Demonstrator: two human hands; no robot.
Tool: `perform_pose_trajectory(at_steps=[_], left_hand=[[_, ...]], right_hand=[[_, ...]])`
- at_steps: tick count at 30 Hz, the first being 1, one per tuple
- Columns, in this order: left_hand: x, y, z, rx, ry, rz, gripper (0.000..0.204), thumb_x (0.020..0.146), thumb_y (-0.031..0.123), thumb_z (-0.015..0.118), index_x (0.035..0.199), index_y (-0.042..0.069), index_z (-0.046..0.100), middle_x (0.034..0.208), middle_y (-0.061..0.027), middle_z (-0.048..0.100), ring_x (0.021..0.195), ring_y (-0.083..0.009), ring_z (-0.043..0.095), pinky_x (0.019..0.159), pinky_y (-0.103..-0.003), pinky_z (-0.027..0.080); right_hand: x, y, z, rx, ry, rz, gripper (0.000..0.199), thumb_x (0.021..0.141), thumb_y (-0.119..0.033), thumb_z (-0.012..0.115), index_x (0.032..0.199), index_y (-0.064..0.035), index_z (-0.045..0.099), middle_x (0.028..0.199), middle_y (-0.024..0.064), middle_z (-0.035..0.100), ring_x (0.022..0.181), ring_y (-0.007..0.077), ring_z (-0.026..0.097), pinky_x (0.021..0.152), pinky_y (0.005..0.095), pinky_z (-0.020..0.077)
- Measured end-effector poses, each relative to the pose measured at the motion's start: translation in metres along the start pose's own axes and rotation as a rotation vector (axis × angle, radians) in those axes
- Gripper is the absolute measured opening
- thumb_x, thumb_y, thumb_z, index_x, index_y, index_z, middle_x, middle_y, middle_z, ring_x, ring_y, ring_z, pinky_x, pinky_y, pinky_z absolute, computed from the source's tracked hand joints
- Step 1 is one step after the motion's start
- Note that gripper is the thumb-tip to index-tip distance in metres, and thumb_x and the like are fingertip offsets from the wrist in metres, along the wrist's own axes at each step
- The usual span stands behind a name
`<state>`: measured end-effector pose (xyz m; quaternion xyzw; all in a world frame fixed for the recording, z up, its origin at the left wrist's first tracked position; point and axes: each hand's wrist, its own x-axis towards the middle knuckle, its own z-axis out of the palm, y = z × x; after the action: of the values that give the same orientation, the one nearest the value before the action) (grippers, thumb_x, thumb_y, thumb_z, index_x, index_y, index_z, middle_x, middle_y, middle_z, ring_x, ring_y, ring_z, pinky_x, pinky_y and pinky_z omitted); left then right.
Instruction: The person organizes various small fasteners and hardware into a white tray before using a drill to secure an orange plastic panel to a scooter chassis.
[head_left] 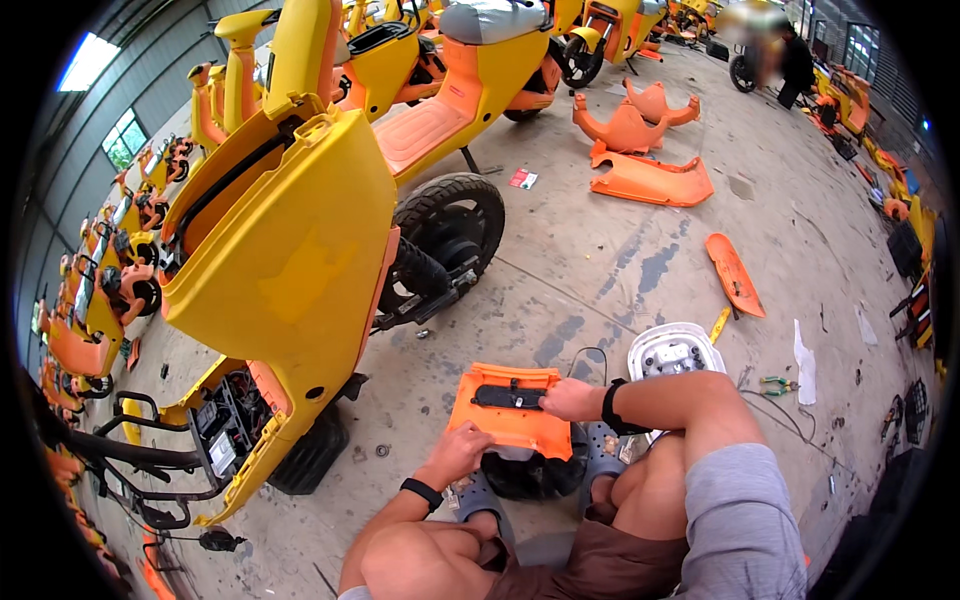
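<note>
An orange plastic panel lies in front of me, propped over a black rounded object between my feet. Set into its upper part is a long black piece with a small light spot near its right end. My left hand grips the panel's lower left edge, fingers curled over it. Beside the right end of the black piece, my right hand is closed, its fingertips pressed together; what they hold, if anything, is hidden. A thin dark cable loops above the right hand.
A partly stripped yellow scooter stands close on my left. To the right are a white basin with metal parts, pliers and an orange cover. Several orange body panels lie farther off. Two people are at the far right.
</note>
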<state>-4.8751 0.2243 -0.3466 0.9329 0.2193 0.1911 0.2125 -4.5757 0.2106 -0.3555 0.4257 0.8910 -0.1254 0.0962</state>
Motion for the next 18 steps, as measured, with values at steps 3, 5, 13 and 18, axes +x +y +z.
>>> perform_pose_trajectory(at_steps=[3,5,13,18], left_hand=[[-0.004,-0.003,0.004,0.011,-0.005,-0.001,0.026,0.070,0.000,0.069,0.094,0.010,0.072,0.088,-0.0031,0.071,0.086,-0.0233,0.063,0.072,-0.036,0.055],[-0.001,-0.003,0.003,0.036,0.004,0.032,0.026,0.070,0.000,0.069,0.094,0.010,0.072,0.087,-0.0033,0.070,0.085,-0.0232,0.064,0.071,-0.036,0.055],[-0.002,0.002,0.000,0.022,-0.019,0.007,0.025,0.072,0.003,0.065,0.096,0.010,0.068,0.087,-0.0022,0.070,0.086,-0.0240,0.060,0.071,-0.036,0.053],[-0.006,0.000,0.001,0.023,-0.006,0.017,0.025,0.071,0.003,0.066,0.096,0.010,0.068,0.086,-0.0025,0.069,0.086,-0.0236,0.061,0.072,-0.035,0.053]], right_hand=[[0.004,-0.007,-0.006,-0.067,-0.007,-0.042,0.013,0.081,-0.013,0.057,0.084,-0.0026,0.063,0.072,0.0143,0.066,0.071,0.0324,0.068,0.062,0.0422,0.0546],[0.005,-0.010,-0.008,-0.106,-0.012,-0.021,0.013,0.083,-0.013,0.056,0.087,-0.0033,0.063,0.073,0.0135,0.067,0.071,0.0317,0.068,0.062,0.0416,0.0547],[0.000,-0.012,0.009,-0.293,0.126,-0.080,0.013,0.087,-0.019,0.051,0.089,-0.0069,0.057,0.077,0.0104,0.062,0.069,0.0264,0.063,0.052,0.0396,0.0482],[0.004,-0.020,-0.001,-0.484,0.101,-0.102,0.016,0.083,-0.020,0.054,0.085,-0.0088,0.065,0.081,0.0088,0.064,0.073,0.0253,0.064,0.057,0.0403,0.0489]])
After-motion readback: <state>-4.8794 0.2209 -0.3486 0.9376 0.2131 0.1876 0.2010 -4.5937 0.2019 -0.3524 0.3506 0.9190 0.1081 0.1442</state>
